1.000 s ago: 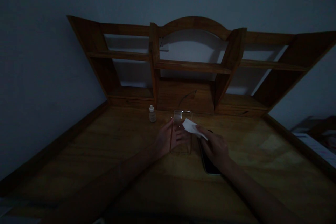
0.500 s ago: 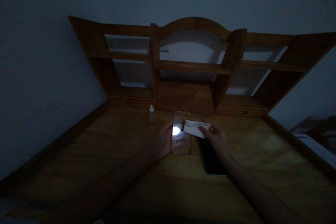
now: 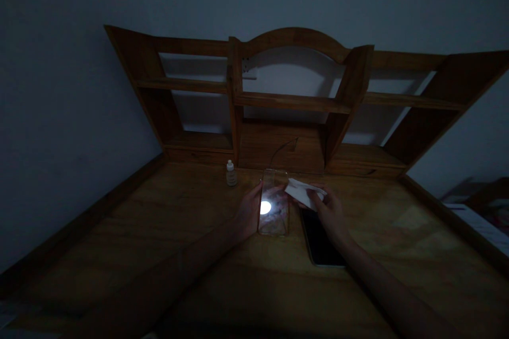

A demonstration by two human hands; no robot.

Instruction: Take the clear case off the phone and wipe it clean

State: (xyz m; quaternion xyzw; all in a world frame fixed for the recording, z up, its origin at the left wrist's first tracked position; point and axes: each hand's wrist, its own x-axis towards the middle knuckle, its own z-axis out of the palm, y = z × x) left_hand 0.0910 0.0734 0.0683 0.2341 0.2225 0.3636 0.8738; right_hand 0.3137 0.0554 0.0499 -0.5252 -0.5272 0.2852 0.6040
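My left hand (image 3: 247, 212) is closed on the left edge of a clear phone case (image 3: 274, 222), held up above the desk. A bright round glare shows on the case, and smudges blur its lower half. Pinched in my right hand (image 3: 328, 212) is a folded white tissue (image 3: 303, 192), close to the case's upper right edge. Beneath the right hand and forearm lies a dark phone (image 3: 321, 246), screen up and partly covered. A small dropper bottle (image 3: 231, 175) with a white cap stands upright left of the case.
A wooden shelf unit (image 3: 294, 101) runs along the back of the wooden desk (image 3: 159, 254), with a wall socket (image 3: 248, 69) behind it. A thin cable (image 3: 283, 146) hangs in the middle bay. Raised wooden edges border the desk left and right.
My right hand has moved the tissue slightly right, off the front of the case, and tilted it. My left hand and the case have barely moved; the glare sits a little lower.
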